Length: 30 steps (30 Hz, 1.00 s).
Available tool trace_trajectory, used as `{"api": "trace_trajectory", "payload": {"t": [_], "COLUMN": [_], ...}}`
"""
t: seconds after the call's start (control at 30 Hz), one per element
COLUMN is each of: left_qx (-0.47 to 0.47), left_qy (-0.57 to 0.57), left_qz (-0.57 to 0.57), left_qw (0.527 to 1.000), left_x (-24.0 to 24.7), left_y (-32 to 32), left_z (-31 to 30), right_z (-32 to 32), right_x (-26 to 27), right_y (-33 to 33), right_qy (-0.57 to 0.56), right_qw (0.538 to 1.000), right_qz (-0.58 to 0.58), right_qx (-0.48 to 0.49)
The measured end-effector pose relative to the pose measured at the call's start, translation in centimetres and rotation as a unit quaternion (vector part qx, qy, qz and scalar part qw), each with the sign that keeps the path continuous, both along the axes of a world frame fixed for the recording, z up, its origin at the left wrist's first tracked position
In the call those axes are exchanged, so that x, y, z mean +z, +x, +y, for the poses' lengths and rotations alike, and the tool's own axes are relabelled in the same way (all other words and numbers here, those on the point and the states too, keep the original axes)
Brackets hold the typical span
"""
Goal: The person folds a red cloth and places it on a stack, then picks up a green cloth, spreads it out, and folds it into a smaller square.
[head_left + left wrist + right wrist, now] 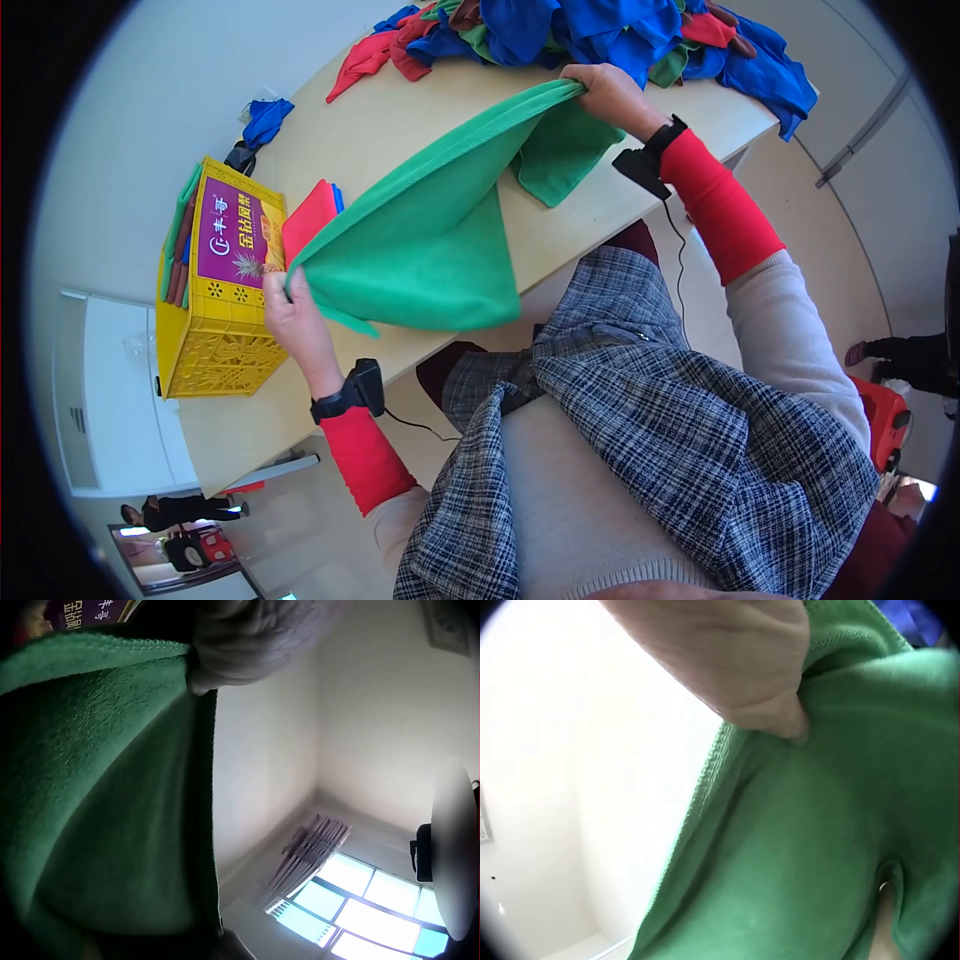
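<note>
A green cloth (430,230) with a stitched edge is stretched between both hands above the table. My left hand (298,322) pinches one end of it, close beside the yellow crate; in the left wrist view the thumb presses on the cloth's corner. Farther off and to the right, my right hand (612,98) grips the other end, near the heap of cloths. The right wrist view shows the thumb (799,727) against the green fabric, which hangs in folds below. A folded red cloth (308,215) lies on the table behind the green one, with a blue edge showing under it.
The yellow crate (235,345) on the left of the table holds folded cloths (180,245). A large heap of blue, red, green and brown cloths (600,35) covers the far side. A small blue cloth (266,122) lies near the far left edge. Another person (185,512) stands in the background.
</note>
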State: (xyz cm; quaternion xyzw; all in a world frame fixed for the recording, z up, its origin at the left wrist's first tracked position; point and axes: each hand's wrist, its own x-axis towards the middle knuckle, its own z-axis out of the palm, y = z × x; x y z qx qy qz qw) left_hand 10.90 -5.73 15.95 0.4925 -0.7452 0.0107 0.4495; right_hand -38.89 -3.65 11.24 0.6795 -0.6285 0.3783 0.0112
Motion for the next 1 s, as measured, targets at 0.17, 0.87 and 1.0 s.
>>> {"api": "trace_trajectory", "payload": {"t": [0.17,0.87,1.0], "left_qx": [-0.047,0.021,0.079], "left_qy": [0.042,-0.008,0.015], "left_qz": [0.135,-0.24,-0.235], "left_qw": [0.989,0.97,0.969], "left_x": [0.5,-1.6,-3.7], "left_y": [3.3,11.7,13.0], "left_z": [-1.8,-5.4,-5.5], "right_z": [0.8,-0.6,1.1], "right_x": [2.1,5.9,7.1], "right_y": [-0.1,-8.1,-8.2], "right_qy": [0.037,0.141,0.2], "right_qw": [0.994,0.967,0.957], "right_qz": [-0.03,-0.179,-0.161], "right_qx": [0.094,0.116,0.133]}}
